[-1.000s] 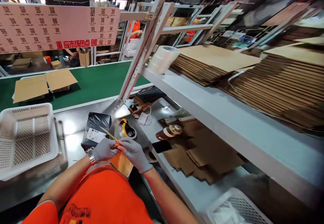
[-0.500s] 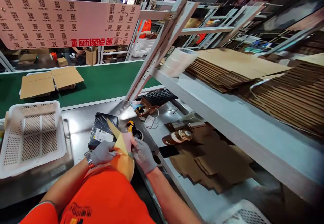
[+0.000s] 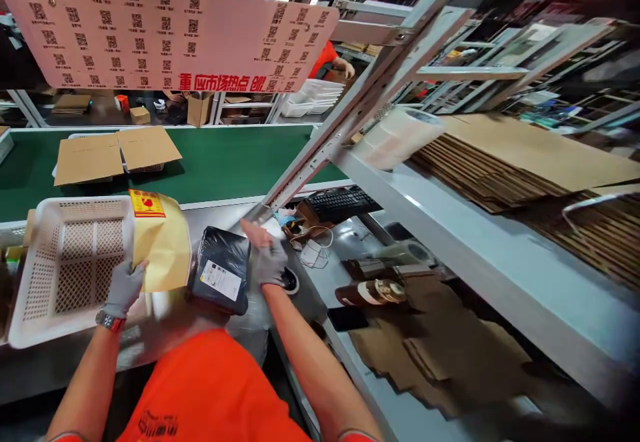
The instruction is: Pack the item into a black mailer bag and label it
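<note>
Yellow padded mailer (image 3: pixel 163 245): we now hold it up in the gloved left hand (image 3: pixel 123 289), pinched at its lower edge, over the rim of the white basket (image 3: pixel 30 325); half a second ago both hands worked it at our chest.
White basket: we see nothing inside its lattice.
Black poly parcel (image 3: pixel 220 275): lies on the steel bench just beside the mailer, label up.
Right hand (image 3: pixel 270 262): has let go of the mailer and rests at the parcel's right edge, fingers loosely curled over a tape dispenser (image 3: pixel 290 281); we cannot tell whether it grips.
</note>
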Available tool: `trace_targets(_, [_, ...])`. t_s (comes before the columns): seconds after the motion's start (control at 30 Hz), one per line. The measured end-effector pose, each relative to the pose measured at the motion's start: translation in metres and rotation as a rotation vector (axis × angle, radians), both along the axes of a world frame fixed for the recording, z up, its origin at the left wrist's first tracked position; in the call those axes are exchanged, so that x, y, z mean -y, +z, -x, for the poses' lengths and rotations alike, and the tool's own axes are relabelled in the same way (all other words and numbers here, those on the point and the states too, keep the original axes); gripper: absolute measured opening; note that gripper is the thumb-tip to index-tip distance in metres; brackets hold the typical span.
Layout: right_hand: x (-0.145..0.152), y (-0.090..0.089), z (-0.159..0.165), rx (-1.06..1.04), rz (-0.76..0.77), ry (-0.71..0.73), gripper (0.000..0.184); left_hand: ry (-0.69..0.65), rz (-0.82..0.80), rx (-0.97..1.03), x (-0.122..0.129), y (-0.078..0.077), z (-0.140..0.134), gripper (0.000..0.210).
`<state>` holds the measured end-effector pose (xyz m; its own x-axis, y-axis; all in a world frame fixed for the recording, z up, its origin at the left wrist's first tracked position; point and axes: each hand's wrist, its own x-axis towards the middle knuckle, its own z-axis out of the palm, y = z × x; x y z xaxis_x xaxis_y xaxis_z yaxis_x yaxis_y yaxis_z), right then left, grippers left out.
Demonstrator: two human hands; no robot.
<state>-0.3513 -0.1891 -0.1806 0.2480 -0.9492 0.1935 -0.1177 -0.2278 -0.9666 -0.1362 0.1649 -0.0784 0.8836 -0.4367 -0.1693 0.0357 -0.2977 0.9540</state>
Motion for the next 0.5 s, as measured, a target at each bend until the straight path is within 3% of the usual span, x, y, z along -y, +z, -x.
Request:
trace_targets(0.07, [-0.016,-0.021,-0.008,-0.106,0.078,0.138,0.046,0.101,0.023,0.001,-0.013,-0.005,-0.01,0.05])
trace_targets(0.13, [-0.029,-0.042,-0.007,-0.254,0.162,0.367,0.037,0.148,0.035,-0.016,-0.023,-0.014,-0.016,0.052])
trace_targets(0.23, [-0.036,-0.065,0.005,-0.443,0.284,0.601,0.037,0.163,0.031,-0.034,-0.033,-0.027,-0.021,0.051])
trace_targets(0.37, [-0.021,-0.073,0.004,-0.457,0.286,0.552,0.046,0.18,-0.006,-0.043,-0.033,-0.037,-0.028,0.05])
trace_targets(0.5, [-0.002,-0.074,-0.028,-0.565,0.273,0.453,0.054,0.173,-0.017,-0.047,-0.022,-0.039,-0.035,0.05])
